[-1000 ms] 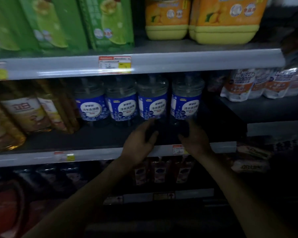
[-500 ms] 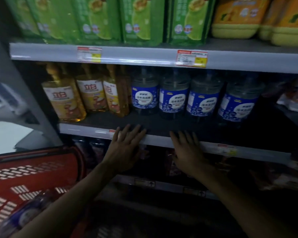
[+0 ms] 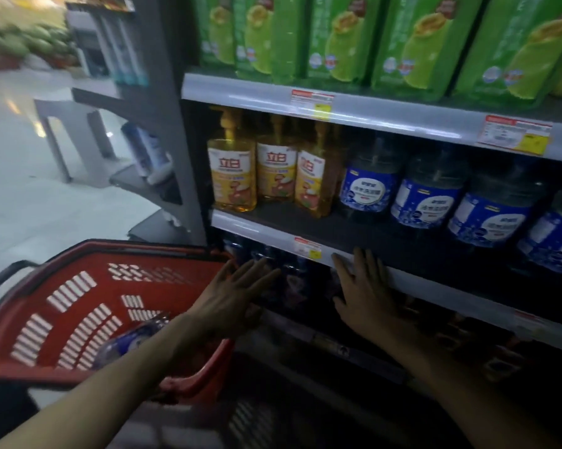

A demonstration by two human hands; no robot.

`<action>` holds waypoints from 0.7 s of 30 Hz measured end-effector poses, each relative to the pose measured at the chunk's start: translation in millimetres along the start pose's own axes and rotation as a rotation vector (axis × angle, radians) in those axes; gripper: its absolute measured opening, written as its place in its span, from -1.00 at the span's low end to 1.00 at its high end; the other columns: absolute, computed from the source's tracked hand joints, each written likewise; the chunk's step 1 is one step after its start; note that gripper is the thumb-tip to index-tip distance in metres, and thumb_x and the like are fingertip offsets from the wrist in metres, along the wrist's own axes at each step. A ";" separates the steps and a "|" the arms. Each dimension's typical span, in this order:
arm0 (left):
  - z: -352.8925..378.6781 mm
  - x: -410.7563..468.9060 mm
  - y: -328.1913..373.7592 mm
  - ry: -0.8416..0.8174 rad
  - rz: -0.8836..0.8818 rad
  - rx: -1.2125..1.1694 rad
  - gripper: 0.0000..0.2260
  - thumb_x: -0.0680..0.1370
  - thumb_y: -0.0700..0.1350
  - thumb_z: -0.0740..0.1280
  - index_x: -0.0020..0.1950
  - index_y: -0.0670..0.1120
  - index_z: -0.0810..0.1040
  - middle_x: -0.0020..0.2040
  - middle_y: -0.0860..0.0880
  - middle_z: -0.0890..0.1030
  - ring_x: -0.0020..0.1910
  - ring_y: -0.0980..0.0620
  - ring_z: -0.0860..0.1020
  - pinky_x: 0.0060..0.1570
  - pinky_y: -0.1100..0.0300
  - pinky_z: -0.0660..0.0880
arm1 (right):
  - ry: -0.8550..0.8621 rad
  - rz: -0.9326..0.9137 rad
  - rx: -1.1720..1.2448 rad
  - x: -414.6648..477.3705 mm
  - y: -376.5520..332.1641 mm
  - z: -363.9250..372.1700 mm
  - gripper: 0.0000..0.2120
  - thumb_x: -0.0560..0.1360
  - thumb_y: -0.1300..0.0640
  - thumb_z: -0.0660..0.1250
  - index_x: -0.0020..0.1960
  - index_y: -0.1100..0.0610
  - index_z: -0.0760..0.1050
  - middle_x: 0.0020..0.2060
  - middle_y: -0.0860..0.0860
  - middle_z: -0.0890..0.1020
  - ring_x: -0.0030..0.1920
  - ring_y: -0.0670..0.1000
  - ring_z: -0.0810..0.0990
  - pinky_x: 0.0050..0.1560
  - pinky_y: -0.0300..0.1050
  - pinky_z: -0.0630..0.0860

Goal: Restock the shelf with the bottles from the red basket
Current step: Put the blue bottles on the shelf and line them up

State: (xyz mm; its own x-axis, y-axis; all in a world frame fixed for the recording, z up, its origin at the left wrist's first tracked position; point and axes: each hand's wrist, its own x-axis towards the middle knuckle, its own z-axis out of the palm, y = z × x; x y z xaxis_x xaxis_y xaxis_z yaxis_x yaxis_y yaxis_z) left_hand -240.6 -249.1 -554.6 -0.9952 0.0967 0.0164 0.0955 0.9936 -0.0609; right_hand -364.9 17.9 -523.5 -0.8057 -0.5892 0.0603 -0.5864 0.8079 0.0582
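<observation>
While both arms reach toward a dim supermarket shelf [image 3: 412, 280], a person's left hand [image 3: 232, 299] hovers with fingers spread and empty over the right rim of a red basket [image 3: 78, 306], at lower left beside the shelving. One blue-labelled bottle [image 3: 127, 343] lies on its side inside the basket, partly hidden behind the left forearm. The right hand [image 3: 365, 298], fingers likewise apart and holding nothing, lies flat against the shelf's pale front edge, just right of a price tag [image 3: 308, 247]. On the shelf above that edge stand four matching blue-labelled bottles [image 3: 428, 197] in a row, set back from the edge, with three yellow pump bottles [image 3: 232, 175] to their left. Green refill packs [image 3: 338, 40] fill the tier overhead. Goods on the darker tier below are too shadowed to tell.
</observation>
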 end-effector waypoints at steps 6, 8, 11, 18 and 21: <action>-5.0 -68.1 -58.9 -0.005 -0.099 0.032 -0.23 0.56 0.26 0.17 0.68 0.22 -0.15 0.70 -0.10 0.02 0.67 -0.11 0.08 0.59 -0.26 0.02 | -0.027 -0.201 0.096 12.3 -84.7 -9.7 -0.23 0.62 -0.13 0.22 0.66 -0.02 -0.14 0.64 0.15 -0.18 0.62 0.23 -0.22 0.60 0.23 -0.19; 1.8 -94.0 -78.7 -0.047 -0.164 0.033 -0.19 0.55 0.28 0.19 0.68 0.22 -0.19 0.71 -0.09 -0.03 0.68 -0.11 0.07 0.60 -0.26 0.04 | -0.063 -0.287 0.141 10.9 -116.9 -8.5 -0.23 0.63 -0.12 0.22 0.66 -0.03 -0.15 0.64 0.15 -0.21 0.62 0.21 -0.26 0.58 0.17 -0.28; 4.4 -125.5 -98.5 -0.109 -0.295 -0.041 -0.21 0.51 0.37 0.03 0.67 0.23 -0.22 0.71 -0.09 -0.12 0.69 -0.08 0.02 0.60 -0.24 0.01 | -0.129 -0.425 0.167 10.2 -161.1 2.0 -0.24 0.62 -0.13 0.21 0.66 -0.06 -0.15 0.64 0.14 -0.20 0.62 0.20 -0.27 0.60 0.20 -0.26; 38.0 -182.2 -129.1 -0.179 -0.492 -0.150 -0.29 0.56 0.43 -0.12 0.69 0.23 -0.07 0.71 -0.08 0.04 0.63 -0.06 0.23 0.56 -0.18 0.13 | -0.279 -0.564 0.132 15.3 -216.6 34.0 -0.27 0.61 -0.16 0.25 0.66 -0.02 0.01 0.63 0.17 0.00 0.63 0.18 -0.05 0.62 0.11 -0.14; 55.4 -201.5 -148.1 -0.223 -0.552 -0.190 -0.36 0.63 0.39 -0.01 0.68 0.21 0.02 0.70 -0.05 0.08 0.62 -0.04 0.25 0.56 -0.19 0.14 | -0.347 -0.545 0.146 27.2 -238.5 46.2 -0.29 0.60 -0.18 0.27 0.64 0.01 0.08 0.62 0.17 0.08 0.62 0.19 0.04 0.61 0.09 0.00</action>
State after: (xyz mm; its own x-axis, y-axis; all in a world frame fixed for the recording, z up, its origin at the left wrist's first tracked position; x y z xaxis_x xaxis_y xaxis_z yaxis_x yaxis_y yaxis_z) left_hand -55.5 -418.9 -604.2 -0.8778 -0.4280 -0.2151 -0.4520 0.8888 0.0761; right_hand -250.8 -190.3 -581.7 -0.3566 -0.8957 -0.2656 -0.9032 0.4032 -0.1471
